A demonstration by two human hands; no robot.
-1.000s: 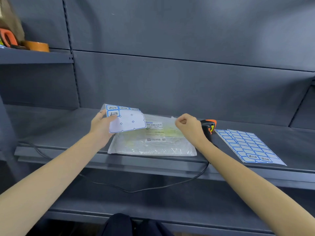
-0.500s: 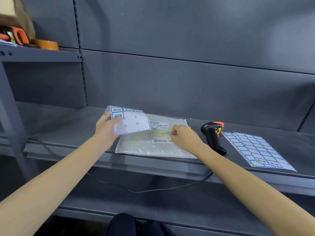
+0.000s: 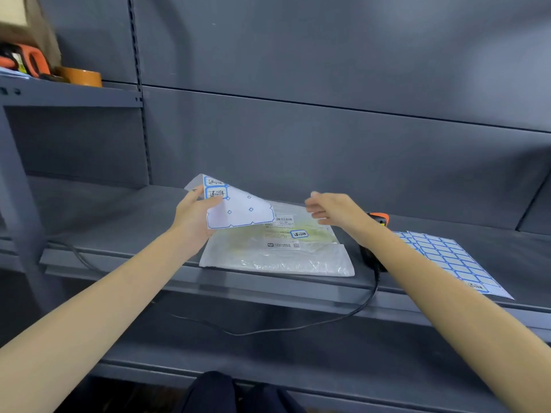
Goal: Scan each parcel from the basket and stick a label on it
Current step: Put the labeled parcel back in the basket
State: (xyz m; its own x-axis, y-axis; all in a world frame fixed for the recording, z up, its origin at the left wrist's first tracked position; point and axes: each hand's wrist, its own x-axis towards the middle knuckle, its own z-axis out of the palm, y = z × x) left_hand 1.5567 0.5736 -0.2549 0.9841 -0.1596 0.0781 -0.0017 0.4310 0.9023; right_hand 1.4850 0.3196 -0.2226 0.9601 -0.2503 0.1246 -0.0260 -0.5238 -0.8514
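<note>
Up on the higher shelf [image 3: 71, 95] at my far left sit a roll of brown tape [image 3: 80, 76] and an orange-handled tool [image 3: 28, 61] that I cannot make out clearly, well apart from where I am working. On the main grey shelf [image 3: 125, 222], a full sheet of blue-bordered labels [image 3: 447, 257] lies flat at my right, and between it and the parcel [image 3: 277, 248] stands the barcode scanner [image 3: 377, 217], black with an orange top; my right forearm crosses in front of it and hides most of its body, while its black cable [image 3: 298, 326] drops over the shelf edge and loops below. My left hand [image 3: 193, 219] holds a nearly used-up label sheet [image 3: 238, 211] by its corner, thumb on top and fingers curled beneath, so the sheet hangs over the parcel's far left corner and covers it. My right hand [image 3: 334, 208] hovers above the parcel's far right part with its fingers loosely extended, holding nothing. The parcel is a flat, whitish translucent plastic mailer lying on the shelf near its front edge, something pale yellow showing through it. It carries a printed shipping label with a barcode [image 3: 283, 219], and a small blue-bordered handwritten label [image 3: 299, 234] is stuck just below that barcode.
</note>
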